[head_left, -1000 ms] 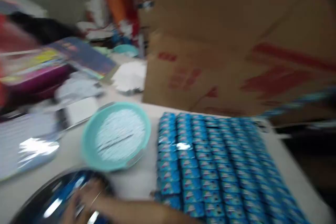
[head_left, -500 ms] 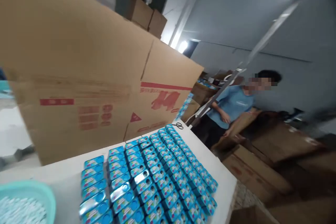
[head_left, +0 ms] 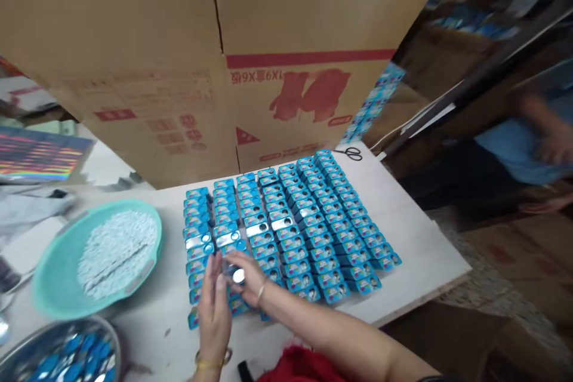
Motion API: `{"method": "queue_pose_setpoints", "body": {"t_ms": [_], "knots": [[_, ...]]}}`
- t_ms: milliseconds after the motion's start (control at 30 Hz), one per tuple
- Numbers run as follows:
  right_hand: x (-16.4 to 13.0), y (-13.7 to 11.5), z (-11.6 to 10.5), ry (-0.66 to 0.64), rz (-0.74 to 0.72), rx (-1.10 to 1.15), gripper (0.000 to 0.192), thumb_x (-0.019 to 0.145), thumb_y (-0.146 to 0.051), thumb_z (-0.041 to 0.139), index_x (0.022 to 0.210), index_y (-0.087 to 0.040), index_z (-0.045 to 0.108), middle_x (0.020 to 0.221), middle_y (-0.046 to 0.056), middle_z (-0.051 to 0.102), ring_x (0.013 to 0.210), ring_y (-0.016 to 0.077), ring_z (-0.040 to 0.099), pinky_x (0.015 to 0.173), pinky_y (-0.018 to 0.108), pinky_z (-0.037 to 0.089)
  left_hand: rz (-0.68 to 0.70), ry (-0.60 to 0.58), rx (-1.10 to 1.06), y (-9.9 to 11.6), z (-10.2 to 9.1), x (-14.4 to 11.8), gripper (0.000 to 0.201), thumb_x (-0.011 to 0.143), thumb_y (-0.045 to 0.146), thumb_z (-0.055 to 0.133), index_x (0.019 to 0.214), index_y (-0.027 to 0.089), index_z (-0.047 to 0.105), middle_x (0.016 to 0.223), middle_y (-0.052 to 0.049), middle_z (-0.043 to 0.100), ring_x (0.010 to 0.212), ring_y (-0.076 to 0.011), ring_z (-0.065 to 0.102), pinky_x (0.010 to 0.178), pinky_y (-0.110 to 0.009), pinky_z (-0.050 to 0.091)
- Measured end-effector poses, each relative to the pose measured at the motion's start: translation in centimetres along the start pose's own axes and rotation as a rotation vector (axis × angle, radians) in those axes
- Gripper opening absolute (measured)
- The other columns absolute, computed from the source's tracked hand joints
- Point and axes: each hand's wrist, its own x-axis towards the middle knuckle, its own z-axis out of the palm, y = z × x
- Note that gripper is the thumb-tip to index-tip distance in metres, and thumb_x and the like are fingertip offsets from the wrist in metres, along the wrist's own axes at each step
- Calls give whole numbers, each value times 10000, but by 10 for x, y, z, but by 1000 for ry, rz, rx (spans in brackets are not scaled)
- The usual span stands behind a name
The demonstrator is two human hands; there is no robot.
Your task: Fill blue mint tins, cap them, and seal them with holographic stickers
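Head view: hands back over the tins

Half a second ago neither hand showed; now both meet at the near edge of the blue tins on the desk. Left hand lies flat, fingers straight. Right hand pinches a small shiny tin, grip clamped.

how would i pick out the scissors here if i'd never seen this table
Start at the big cardboard box standing at the back of the white table. Follow the grid of blue tins to its far right corner; the scissors lie just beyond it, the only small black-handled thing on that bare patch.
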Motion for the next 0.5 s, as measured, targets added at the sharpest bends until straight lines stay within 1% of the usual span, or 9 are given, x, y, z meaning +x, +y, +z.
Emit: {"method": "queue_pose_setpoints", "body": {"t_ms": [33, 67, 100, 167, 233, 300, 367, 433, 500], "knots": [[-13, -10, -17, 22, 25, 16, 378, 676, -424, 769, 833, -171, 536, 592, -69, 539, 379, 54, 453, 297, 145, 222, 52, -30, -38, 4, 18, -2, 502, 880, 419, 494, 1323, 184, 515, 1272, -112, 607, 1180, -213, 572, 994, -353, 464], [-25, -23, -36, 56, 11, 7, 420, 631, -451, 781, 822, -184, 519, 553, -84, 520, 341, 48, 417, 280, 146, 169, 87, -103, -53, 8, 36, -4, 465, 837, 427, 565, 1243, 202, 577, 1218, -104, 635, 1117, -223, 603, 969, -357, 477], [-36, -37, -54, 76, -17, -15, 445, 610, -475, 778, 825, -194, 507, 529, -93, 510, 326, 47, 404, 276, 144, 153, 97, -193, -39, 12, 54, -7, 405, 804, 431, 607, 1140, 206, 633, 1139, -94, 663, 1037, -223, 628, 927, -356, 494], [-55, -62, -87, 116, -73, -65, 471, 598, -516, 759, 825, -212, 480, 502, -107, 497, 311, 44, 392, 278, 136, 150, 99, -351, -9, 22, 86, -13, 305, 780, 420, 632, 977, 193, 677, 986, -78, 680, 897, -206, 637, 843, -345, 510], [-65, -78, -111, 146, -85, -87, 493, 590, -545, 747, 817, -223, 451, 476, -119, 474, 302, 46, 385, 282, 131, 149, 109, -416, 18, 29, 111, -18, 247, 791, 393, 619, 912, 184, 673, 883, -56, 660, 817, -185, 617, 785, -328, 503], [-65, -85, -125, 153, -55, -73, 519, 571, -562, 753, 810, -226, 437, 461, -124, 458, 296, 47, 378, 283, 130, 144, 145, -385, 87, 34, 128, -20, 191, 812, 363, 601, 847, 182, 651, 823, -38, 629, 788, -172, 591, 769, -318, 483], [-59, -88, -133, 136, -2, -47, 525, 573, -574, 755, 813, -223, 446, 460, -119, 460, 297, 52, 385, 282, 134, 143, 210, -376, 183, 38, 138, -17, 161, 844, 332, 572, 813, 184, 626, 827, -36, 612, 813, -171, 572, 790, -321, 464], [-49, -91, -137, 125, 67, -7, 511, 606, -586, 741, 829, -217, 467, 473, -105, 487, 307, 57, 405, 284, 135, 159, 272, -434, 259, 41, 143, -9, 130, 853, 311, 572, 865, 191, 619, 880, -42, 614, 860, -176, 564, 819, -328, 452], [-40, -94, -139, 122, 147, 42, 499, 647, -604, 717, 835, -208, 480, 500, -78, 535, 328, 61, 439, 290, 133, 180, 294, -523, 279, 43, 144, 3, 167, 827, 301, 616, 959, 198, 612, 940, -48, 621, 892, -180, 568, 829, -328, 454]]}}
